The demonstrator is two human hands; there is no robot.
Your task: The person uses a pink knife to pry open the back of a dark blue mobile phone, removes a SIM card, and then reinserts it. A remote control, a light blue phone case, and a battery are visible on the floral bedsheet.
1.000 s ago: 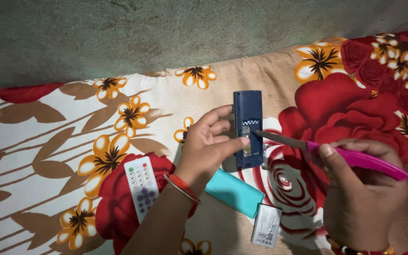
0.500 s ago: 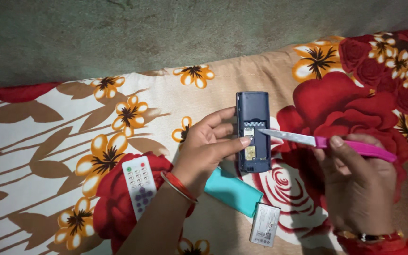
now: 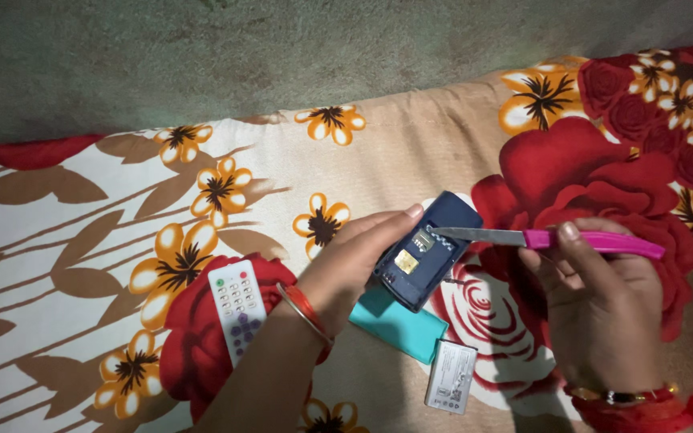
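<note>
Covering most of the frame, a floral cloth [image 3: 202, 200] in cream, brown and red is spread below a strip of grey floor [image 3: 202, 56] along the top. At lower centre, the left hand [image 3: 354, 256] is wrapped around a dark blue phone with its back cover removed [image 3: 423, 248], tilted toward the upper right. At lower right, the right hand [image 3: 599, 305] is clenched on the pink handle of a small knife [image 3: 547, 238], whose metal tip is set against the phone's open compartment. A teal rectangular case [image 3: 403, 325] is seen just beneath the phone. A white remote control [image 3: 238, 309] lies at lower left, and a small grey battery [image 3: 451, 377] lies beside the case.
</note>
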